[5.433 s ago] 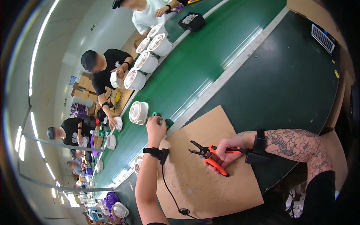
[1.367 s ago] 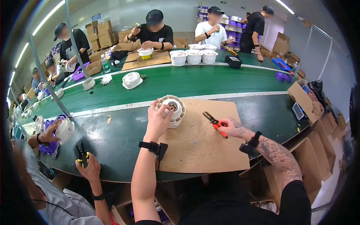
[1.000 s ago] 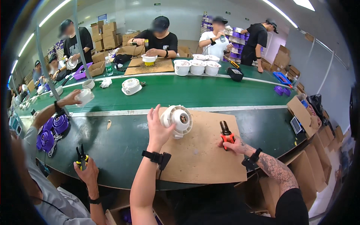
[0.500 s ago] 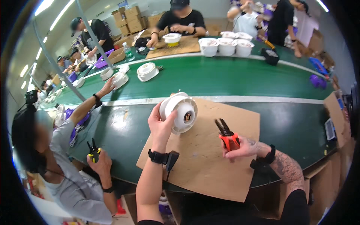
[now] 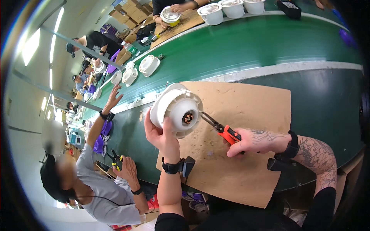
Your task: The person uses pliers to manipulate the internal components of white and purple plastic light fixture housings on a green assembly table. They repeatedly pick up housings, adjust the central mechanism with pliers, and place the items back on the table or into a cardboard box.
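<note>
My left hand [image 5: 163, 134] is closed round a round white plastic housing [image 5: 163, 107], raised over the cardboard. Its flanged end is tilted toward me, with copper-coloured contacts in a dark hole at the centre. My right hand [image 5: 248, 142] grips red-handled pliers [image 5: 227, 133] with dark jaws. The jaws point left, and their tips reach the housing's right rim; whether they touch it I cannot tell. Beneath both hands lies a sheet of brown cardboard [image 5: 231, 173].
A green conveyor belt [image 5: 231, 46] runs beyond the bench, carrying white housings [image 5: 149, 65]. White tubs [image 5: 211, 14] stand on its far side. At my left a co-worker [image 5: 104, 188] holds yellow-handled pliers [image 5: 116, 161] and stretches one arm toward the belt.
The pliers have moved left and tilted, bringing their jaws up to the housing. My view has turned leftward. The co-worker's outstretched hand has come off a housing on the belt.
</note>
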`<action>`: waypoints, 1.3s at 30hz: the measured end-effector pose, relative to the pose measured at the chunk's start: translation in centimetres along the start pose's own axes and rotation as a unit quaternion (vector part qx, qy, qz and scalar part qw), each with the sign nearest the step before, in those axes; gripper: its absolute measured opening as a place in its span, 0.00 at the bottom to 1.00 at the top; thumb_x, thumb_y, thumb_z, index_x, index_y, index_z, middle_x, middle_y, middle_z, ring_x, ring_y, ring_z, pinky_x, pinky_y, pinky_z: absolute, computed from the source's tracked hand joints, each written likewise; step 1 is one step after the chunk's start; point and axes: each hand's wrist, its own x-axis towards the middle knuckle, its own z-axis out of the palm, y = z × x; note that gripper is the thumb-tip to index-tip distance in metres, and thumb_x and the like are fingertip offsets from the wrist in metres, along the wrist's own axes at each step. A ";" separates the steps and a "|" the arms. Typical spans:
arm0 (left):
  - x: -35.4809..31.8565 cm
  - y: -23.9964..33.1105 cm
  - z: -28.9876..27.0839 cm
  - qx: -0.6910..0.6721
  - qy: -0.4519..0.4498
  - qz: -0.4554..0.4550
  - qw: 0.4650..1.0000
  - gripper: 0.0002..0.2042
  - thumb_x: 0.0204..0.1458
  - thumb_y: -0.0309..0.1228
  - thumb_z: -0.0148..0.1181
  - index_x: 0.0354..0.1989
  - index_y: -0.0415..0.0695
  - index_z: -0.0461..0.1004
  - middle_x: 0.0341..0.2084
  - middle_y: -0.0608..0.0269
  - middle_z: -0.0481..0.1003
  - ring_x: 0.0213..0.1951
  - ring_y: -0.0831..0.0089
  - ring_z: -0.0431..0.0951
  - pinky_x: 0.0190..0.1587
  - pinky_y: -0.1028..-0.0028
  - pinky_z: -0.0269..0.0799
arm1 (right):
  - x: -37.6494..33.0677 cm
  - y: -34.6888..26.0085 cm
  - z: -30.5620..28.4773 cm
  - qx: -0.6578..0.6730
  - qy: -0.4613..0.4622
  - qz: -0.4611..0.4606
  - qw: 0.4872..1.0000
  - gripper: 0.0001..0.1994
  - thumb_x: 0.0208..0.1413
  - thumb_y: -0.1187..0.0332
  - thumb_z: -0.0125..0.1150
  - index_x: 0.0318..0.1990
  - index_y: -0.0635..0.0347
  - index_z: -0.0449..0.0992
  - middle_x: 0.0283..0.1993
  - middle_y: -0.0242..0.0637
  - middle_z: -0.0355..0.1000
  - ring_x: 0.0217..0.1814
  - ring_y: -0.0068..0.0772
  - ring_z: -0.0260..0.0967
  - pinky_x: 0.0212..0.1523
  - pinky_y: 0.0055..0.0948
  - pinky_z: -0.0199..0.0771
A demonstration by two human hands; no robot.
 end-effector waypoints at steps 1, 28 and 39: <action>-0.2 0.0 0.3 0.000 0.000 0.002 1.000 0.27 0.54 0.25 0.62 0.62 0.30 0.63 0.53 0.51 0.73 0.54 0.66 0.75 0.59 0.67 0.69 | -0.3 -0.4 -0.1 -0.023 -0.001 0.010 1.000 0.21 0.46 0.56 0.67 0.41 0.59 0.67 0.28 0.31 0.67 0.27 0.23 0.65 0.26 0.27 0.64; -1.0 1.3 1.3 0.120 -0.024 0.134 0.983 0.29 0.54 0.29 0.61 0.63 0.31 0.60 0.53 0.47 0.72 0.54 0.62 0.75 0.56 0.63 0.73 | -0.6 -1.4 -0.1 -0.091 -0.034 0.055 0.994 0.23 0.50 0.54 0.59 0.49 0.58 0.63 0.31 0.35 0.65 0.28 0.28 0.64 0.26 0.30 0.63; -1.0 0.6 0.5 0.135 -0.029 0.151 0.979 0.34 0.48 0.31 0.66 0.63 0.29 0.60 0.51 0.45 0.72 0.52 0.60 0.76 0.56 0.64 0.72 | -0.7 -1.2 -0.3 -0.049 -0.038 0.052 0.997 0.27 0.47 0.49 0.61 0.47 0.61 0.67 0.33 0.36 0.65 0.33 0.31 0.64 0.31 0.32 0.62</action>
